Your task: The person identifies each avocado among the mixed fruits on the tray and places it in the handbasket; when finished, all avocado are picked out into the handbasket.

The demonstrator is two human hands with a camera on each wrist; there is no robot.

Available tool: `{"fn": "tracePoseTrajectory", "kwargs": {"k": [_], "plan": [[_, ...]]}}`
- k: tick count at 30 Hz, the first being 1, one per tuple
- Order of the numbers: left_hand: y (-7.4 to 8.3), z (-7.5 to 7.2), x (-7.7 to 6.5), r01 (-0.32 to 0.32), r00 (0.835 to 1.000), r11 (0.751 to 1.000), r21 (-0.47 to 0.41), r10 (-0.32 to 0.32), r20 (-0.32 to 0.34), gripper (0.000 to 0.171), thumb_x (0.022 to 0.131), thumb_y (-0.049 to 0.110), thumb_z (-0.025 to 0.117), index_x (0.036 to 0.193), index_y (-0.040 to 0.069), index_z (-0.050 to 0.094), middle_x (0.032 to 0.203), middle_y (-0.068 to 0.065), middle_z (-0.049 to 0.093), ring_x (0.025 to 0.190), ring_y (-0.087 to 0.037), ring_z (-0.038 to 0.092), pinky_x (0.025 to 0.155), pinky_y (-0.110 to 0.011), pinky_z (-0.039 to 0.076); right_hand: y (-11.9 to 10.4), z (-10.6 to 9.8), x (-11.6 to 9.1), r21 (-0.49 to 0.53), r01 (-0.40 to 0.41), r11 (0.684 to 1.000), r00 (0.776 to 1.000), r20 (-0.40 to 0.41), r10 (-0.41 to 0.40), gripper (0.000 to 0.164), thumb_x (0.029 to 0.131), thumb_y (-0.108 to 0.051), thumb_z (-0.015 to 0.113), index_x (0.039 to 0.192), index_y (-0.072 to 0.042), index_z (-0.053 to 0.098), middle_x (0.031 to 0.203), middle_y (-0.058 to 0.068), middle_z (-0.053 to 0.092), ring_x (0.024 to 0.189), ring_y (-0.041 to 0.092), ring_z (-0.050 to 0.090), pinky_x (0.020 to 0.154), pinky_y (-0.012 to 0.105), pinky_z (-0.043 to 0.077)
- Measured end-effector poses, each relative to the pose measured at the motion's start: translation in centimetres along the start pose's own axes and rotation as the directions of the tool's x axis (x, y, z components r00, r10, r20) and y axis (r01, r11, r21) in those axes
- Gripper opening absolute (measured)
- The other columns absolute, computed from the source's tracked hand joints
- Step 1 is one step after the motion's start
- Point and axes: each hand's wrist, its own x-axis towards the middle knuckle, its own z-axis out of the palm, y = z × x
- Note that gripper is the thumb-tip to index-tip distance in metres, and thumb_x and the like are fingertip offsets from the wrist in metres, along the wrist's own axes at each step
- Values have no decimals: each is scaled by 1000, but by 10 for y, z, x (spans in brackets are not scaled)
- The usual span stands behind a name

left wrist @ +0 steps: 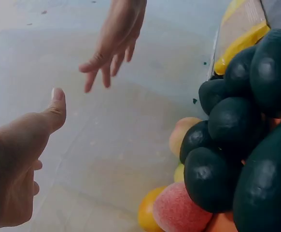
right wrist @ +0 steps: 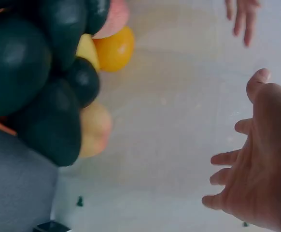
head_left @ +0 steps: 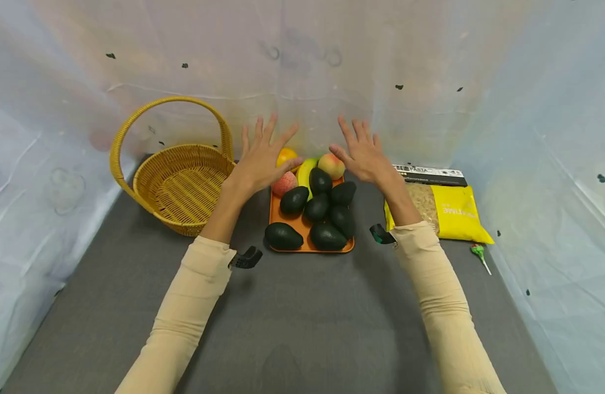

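Both hands hover above the table with fingers spread, holding nothing. My left hand (head_left: 260,158) is over the back left of an orange tray (head_left: 292,250), nearest a red peach (head_left: 284,184) and an orange (head_left: 286,157). Off the tray's back right is my right hand (head_left: 365,155), close to a yellow-pink peach (head_left: 331,166). Several dark green avocados (head_left: 328,236) fill most of the tray, some piled together, with a banana (head_left: 306,174) partly hidden behind them. In the left wrist view the left thumb (left wrist: 57,108) points up, apart from the fruit.
A wicker basket (head_left: 194,192) with a tall handle stands at the left, nothing inside it. At the right lie a yellow bag of pasta (head_left: 455,210), a black-and-white box (head_left: 432,175) behind it, and a lollipop (head_left: 478,252). Pale sheeting (head_left: 302,71) walls the table's back and sides.
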Motion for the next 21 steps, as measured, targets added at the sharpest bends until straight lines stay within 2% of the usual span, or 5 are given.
{"fn": "tracePoseTrajectory", "kwargs": {"k": [8,11,15,18,21], "plan": [[0,11,-21,-46,999,997,63,45,21,76,106,56,50,169,37,11,177,-10,-17,163,-43,-17,127,-69,-14,46,16,13,177,-34,984,999,9,33,74,111,-56,33,167,-10,21,169,23,32,156,45,33,125,64,28],[1,14,-30,-62,998,996,66,60,36,79,105,54,56,169,36,13,177,-10,-16,163,-43,-16,127,-69,-13,61,21,15,181,-62,982,998,27,58,57,113,-41,43,139,7,58,112,24,70,99,39,67,92,51,55],[2,18,-40,-70,997,996,63,69,28,83,101,64,54,168,39,11,177,-6,-19,163,-42,-16,128,-68,-11,84,32,21,161,-39,986,997,76,27,45,108,-21,58,84,12,76,50,1,44,45,14,36,52,29,33],[3,21,-46,-84,996,993,78,83,11,84,99,69,51,168,43,9,176,-4,-21,164,-42,-15,128,-69,-8,98,43,28,169,-36,985,988,153,10,30,103,-12,65,91,13,77,57,10,61,48,7,45,51,22,37],[2,24,-53,-95,995,992,81,95,10,83,100,69,51,168,43,12,177,-5,-19,164,-42,-15,128,-70,-7,105,52,34,217,-94,972,967,252,37,25,101,-7,66,114,14,73,98,29,76,68,19,70,64,27,59]]}}
